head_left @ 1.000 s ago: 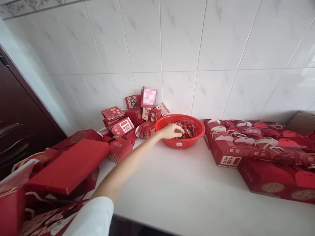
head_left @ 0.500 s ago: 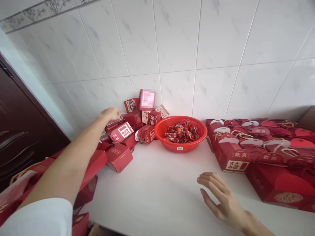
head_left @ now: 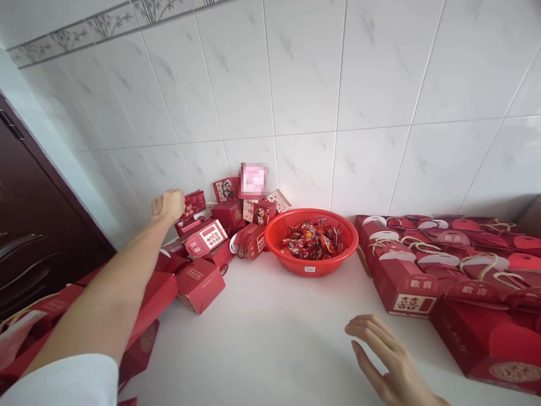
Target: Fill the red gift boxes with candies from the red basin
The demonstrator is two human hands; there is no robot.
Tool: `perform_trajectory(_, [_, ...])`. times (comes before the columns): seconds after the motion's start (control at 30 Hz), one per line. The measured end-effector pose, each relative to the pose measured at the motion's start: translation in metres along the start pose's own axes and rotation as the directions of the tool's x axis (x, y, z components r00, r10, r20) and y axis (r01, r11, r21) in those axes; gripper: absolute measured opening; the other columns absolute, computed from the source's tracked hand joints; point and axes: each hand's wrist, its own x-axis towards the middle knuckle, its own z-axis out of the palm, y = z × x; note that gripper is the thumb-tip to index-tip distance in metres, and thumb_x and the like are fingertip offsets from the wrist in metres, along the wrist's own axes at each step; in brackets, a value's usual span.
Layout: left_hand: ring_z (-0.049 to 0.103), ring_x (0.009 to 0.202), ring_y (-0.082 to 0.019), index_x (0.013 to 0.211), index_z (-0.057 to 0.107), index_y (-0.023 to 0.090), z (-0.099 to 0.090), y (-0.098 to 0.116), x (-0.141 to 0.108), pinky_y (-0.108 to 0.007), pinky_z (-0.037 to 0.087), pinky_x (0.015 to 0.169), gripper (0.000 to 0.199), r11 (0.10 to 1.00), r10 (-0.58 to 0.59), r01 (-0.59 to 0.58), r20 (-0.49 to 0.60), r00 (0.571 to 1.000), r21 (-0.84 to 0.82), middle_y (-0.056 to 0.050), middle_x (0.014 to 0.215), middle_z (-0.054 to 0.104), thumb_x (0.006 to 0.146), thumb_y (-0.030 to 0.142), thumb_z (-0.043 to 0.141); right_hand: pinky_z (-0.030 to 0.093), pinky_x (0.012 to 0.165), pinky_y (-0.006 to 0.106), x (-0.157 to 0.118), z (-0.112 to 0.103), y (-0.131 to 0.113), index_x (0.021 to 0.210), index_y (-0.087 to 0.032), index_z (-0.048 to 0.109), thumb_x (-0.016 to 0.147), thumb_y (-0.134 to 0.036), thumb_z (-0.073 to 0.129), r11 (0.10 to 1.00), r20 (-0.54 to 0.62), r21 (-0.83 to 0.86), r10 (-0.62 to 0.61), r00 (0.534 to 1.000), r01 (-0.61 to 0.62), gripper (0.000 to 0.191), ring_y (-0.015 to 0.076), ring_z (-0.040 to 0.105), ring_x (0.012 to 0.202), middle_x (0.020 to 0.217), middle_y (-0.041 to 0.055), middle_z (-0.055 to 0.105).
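At the far left, by the wall, my left hand (head_left: 168,205) is closed on a small red box (head_left: 194,204), lifted above a pile of red gift boxes (head_left: 205,239). My right hand (head_left: 380,352) hangs over the white table (head_left: 270,332) with its fingers apart and nothing in them. Between the two, a red plastic basket (head_left: 310,268) stands near the wall with many red-wrapped candies (head_left: 311,239) in it.
Rows of red boxes with rope handles (head_left: 416,282) fill the right side. More red boxes (head_left: 200,283) crowd the left edge. A tiled wall (head_left: 300,67) rises behind, and a dark door (head_left: 38,208) is at far left.
My left hand has moved a little left, and the small red box beside it now stands up from the pile. My right hand appears slightly lower as the view has tilted up.
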Motion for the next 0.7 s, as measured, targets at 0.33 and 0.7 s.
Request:
perform_trajectory(0.33, [0.053,0.076,-0.008,0.08,0.063,0.008,-0.064,0.102,0.007,-0.026,0.046,0.084,0.033,0.898,0.164,-0.268,-0.301,0.94,-0.348,0.001,0.081,0.065,0.076,0.041,0.061,0.057,0.066,0.028,-0.003,0.004,0.01,0.1,-0.024,0.063,0.098,-0.02,0.05,0.979,-0.004,0.072,0.191,0.982,-0.19,0.014,0.0194,0.068,0.077,0.086,0.0055,0.069])
perform_trajectory(0.7, [0.063,0.088,-0.016,0.084,0.071,0.019,0.028,0.234,-0.082,-0.027,0.048,0.082,0.024,0.416,0.898,-0.566,0.418,0.135,-0.712,-0.002,0.092,0.071,0.069,0.008,0.055,0.055,0.069,0.03,0.063,-0.01,0.03,0.147,-0.026,0.037,0.082,-0.048,0.076,0.733,0.273,0.44,0.442,0.855,-0.519,0.079,0.0145,0.062,0.075,0.127,0.011,0.063])
